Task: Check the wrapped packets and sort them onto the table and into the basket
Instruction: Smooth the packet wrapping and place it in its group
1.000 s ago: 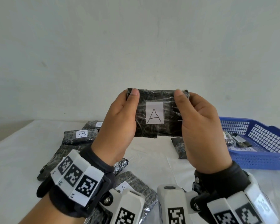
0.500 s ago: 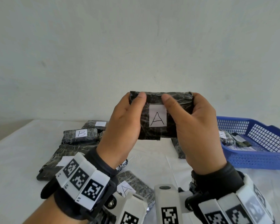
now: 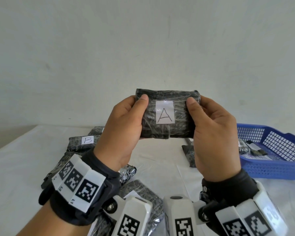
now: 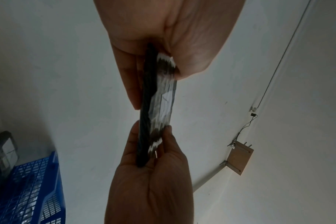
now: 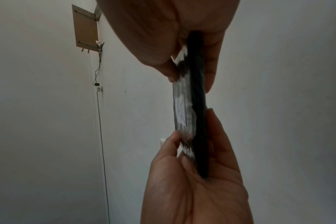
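Observation:
A black packet wrapped in clear film, with a white label marked A (image 3: 165, 114), is held upright in the air in front of me, label facing me. My left hand (image 3: 138, 106) grips its left end, thumb on the front and fingers behind. My right hand (image 3: 194, 108) grips the right end the same way. The left wrist view shows the packet (image 4: 159, 103) edge-on between my left hand (image 4: 150, 174) and my right hand (image 4: 163, 37). The right wrist view shows the packet (image 5: 190, 106) pinched by my right hand (image 5: 192, 174).
A blue mesh basket (image 3: 271, 169) stands at the right on the white table (image 3: 20, 167), with wrapped packets (image 3: 245, 147) inside. A packet marked B (image 3: 82, 142) and several more packets lie at the left. Another packet (image 3: 189, 154) lies below my right hand.
My right thumb slid in beside the label half a second ago and has now moved back out to the packet's right end. The packet stays held up in both hands.

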Motion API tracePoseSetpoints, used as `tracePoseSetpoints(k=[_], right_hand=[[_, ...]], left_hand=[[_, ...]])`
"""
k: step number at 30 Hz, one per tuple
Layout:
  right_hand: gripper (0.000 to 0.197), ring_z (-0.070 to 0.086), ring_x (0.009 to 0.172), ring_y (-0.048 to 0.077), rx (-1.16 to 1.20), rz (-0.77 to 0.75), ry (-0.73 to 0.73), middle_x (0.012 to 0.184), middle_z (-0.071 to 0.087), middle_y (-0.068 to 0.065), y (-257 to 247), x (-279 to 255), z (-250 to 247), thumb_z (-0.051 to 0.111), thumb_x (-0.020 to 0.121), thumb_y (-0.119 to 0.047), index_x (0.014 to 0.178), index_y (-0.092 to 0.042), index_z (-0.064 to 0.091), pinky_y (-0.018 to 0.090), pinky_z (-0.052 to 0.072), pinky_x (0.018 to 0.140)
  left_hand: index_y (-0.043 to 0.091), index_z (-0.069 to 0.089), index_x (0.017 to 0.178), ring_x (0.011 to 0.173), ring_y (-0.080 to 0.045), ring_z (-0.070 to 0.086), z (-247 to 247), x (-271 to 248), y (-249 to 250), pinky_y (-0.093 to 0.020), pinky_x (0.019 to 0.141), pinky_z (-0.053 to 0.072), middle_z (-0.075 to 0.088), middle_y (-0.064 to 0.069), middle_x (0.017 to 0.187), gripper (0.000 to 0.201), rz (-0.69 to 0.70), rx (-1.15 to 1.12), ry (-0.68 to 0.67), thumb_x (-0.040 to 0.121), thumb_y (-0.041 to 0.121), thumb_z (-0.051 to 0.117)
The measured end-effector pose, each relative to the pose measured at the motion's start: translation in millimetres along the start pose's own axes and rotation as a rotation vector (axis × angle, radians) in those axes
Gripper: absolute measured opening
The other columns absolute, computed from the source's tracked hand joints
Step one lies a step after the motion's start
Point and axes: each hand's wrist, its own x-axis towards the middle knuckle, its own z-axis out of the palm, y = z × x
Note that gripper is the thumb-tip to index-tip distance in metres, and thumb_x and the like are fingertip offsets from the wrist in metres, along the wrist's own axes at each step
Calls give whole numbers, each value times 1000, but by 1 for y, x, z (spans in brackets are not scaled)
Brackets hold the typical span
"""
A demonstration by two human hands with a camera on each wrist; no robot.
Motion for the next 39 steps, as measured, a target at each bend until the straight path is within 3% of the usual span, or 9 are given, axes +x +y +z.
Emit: tracePoseSetpoints(k=[4, 6, 10, 15, 22, 26, 29, 32, 39], right_hand=[[19, 78, 89, 15, -81, -25, -58, 98, 82, 3, 2, 0, 0, 58, 105, -10, 109, -14, 76, 29, 63, 79], [19, 79, 93, 19, -109, -55, -50, 100, 82, 3, 3, 0, 0, 59, 105, -9, 111, -14, 76, 32, 63, 82], [16, 79, 94, 25, -126, -93, -48, 100, 81, 7, 4, -1, 2, 71, 98, -12, 113, -8, 74, 42, 64, 85], [16, 79, 92, 23, -232, -162, -17, 97, 80, 3, 5, -3, 2, 78, 94, -20, 108, -12, 75, 48, 64, 84], [30, 76, 88, 6, -384, -197, -14, 95, 79, -7, 5, -3, 3, 82, 89, -33, 111, -17, 71, 27, 62, 77], [24, 76, 89, 10, -390, -175, -47, 97, 79, -4, 3, 0, 0, 78, 94, -29, 112, -16, 71, 37, 64, 81], [32, 78, 92, 29, -213, -96, -17, 100, 79, 11, 5, 3, -5, 71, 100, -20, 130, -11, 63, 52, 64, 84], [33, 61, 93, 63, -142, -100, 76, 102, 66, 38, 6, 2, -4, 72, 95, -30, 124, -21, 60, 73, 55, 76], [25, 64, 94, 54, -170, -184, 112, 103, 70, 28, 7, 2, 1, 64, 93, -31, 115, -21, 65, 64, 58, 78]], left_hand=[[0, 65, 110, 97, -41, 68, -1, 1, -1, -52, 91, 53, 71, -22, 103, 52, 32, 15, 0, 97, 50, 58], [-4, 57, 109, 88, -35, 61, 0, 0, 0, -50, 82, 45, 65, -13, 96, 64, 20, 54, -24, 89, 57, 60], [5, 66, 112, 106, -40, 70, 8, -4, 3, -62, 97, 54, 72, -24, 110, 44, 71, 58, -17, 93, 44, 60], [8, 64, 113, 104, -40, 70, 13, -7, -1, -63, 93, 55, 72, -21, 109, 42, 108, 95, -28, 93, 45, 61], [7, 62, 109, 93, -44, 65, 14, -10, 1, -64, 85, 54, 65, -27, 100, 40, 164, 185, -13, 94, 44, 59], [1, 58, 113, 95, -53, 62, 12, -10, 0, -72, 87, 51, 64, -32, 101, 45, 115, 137, -57, 91, 41, 59], [12, 67, 112, 94, -30, 75, 9, -8, -2, -47, 78, 63, 76, -13, 101, 17, 109, 110, -54, 104, 22, 56], [20, 60, 129, 94, -15, 77, 9, -8, -2, -28, 69, 62, 78, -2, 104, 28, 90, 31, -56, 107, 10, 49], [33, 40, 155, 96, -12, 75, 14, -9, -2, -31, 73, 63, 74, -14, 106, 52, 122, -79, 6, 107, 14, 49]])
